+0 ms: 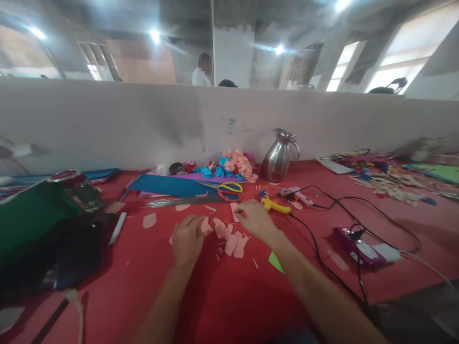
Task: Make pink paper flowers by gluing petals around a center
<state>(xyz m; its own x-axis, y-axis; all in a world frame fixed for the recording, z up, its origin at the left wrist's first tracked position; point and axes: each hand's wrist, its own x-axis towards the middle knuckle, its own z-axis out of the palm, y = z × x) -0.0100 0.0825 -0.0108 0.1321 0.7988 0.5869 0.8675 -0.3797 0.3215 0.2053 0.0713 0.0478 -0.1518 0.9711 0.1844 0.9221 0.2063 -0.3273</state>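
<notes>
My left hand (187,240) is closed at the fingertips on a pink paper petal (206,227), just above the red tabletop. Across from it, my right hand (255,218) has its fingers bent together at the edge of a pink paper strip (234,210). Between and below the hands lie several loose pink paper pieces (231,244) and small scraps. Farther back rest scissors (230,190) with one yellow and one red handle loop. Close to my right hand is a yellow glue gun (275,205), its black cord trailing right.
A metal jug (278,156) stands by the partition, beside pink and blue paper flowers (238,165). Blue sheets (168,185) and thin wires (172,202) lie behind the hands. On the right, cords run to a purple power strip (360,247). A marker (117,228) lies left.
</notes>
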